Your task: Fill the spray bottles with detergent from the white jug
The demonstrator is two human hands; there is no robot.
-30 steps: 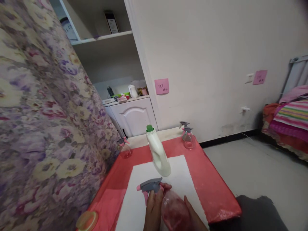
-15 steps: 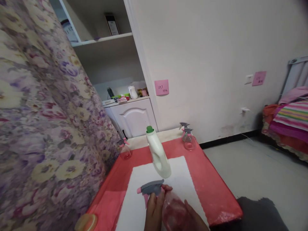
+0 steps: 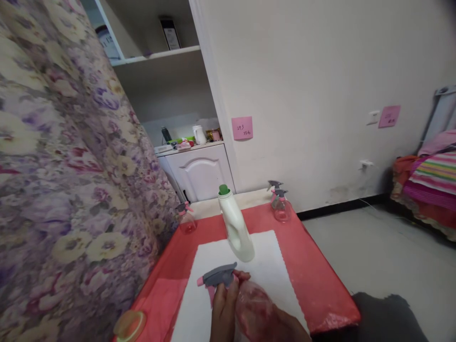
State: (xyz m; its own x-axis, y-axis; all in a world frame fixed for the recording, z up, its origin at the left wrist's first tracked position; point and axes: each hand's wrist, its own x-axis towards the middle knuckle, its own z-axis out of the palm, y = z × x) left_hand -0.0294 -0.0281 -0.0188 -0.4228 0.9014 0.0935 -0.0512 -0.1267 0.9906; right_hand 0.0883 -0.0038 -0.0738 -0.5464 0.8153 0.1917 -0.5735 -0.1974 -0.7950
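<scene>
A spray bottle (image 3: 252, 304) with a clear pinkish body and a grey-and-pink trigger head lies tilted between my hands, its nozzle pointing left. My left hand (image 3: 225, 304) is closed round the neck, just below the trigger head. Against the lower right side of the body, my right hand (image 3: 290, 325) grips the bottle; its fingers are partly hidden behind it. Beyond them a pale green-white jug (image 3: 237, 228) with a moulded handle and a green piece in its mouth stands on a white cloth (image 3: 203, 280).
Two spray bottles (image 3: 282, 209) stand at the table's back right and another spray bottle (image 3: 186, 221) at the back left. A round yellowish lid or dish (image 3: 130, 325) sits at the front left of the red-covered table (image 3: 320, 280). A floral curtain (image 3: 89, 190) hangs along the left.
Both hands and the held spray bottle have shifted slightly left and up. The view has turned a little, so the background sits slightly further right. The grip looks the same.
</scene>
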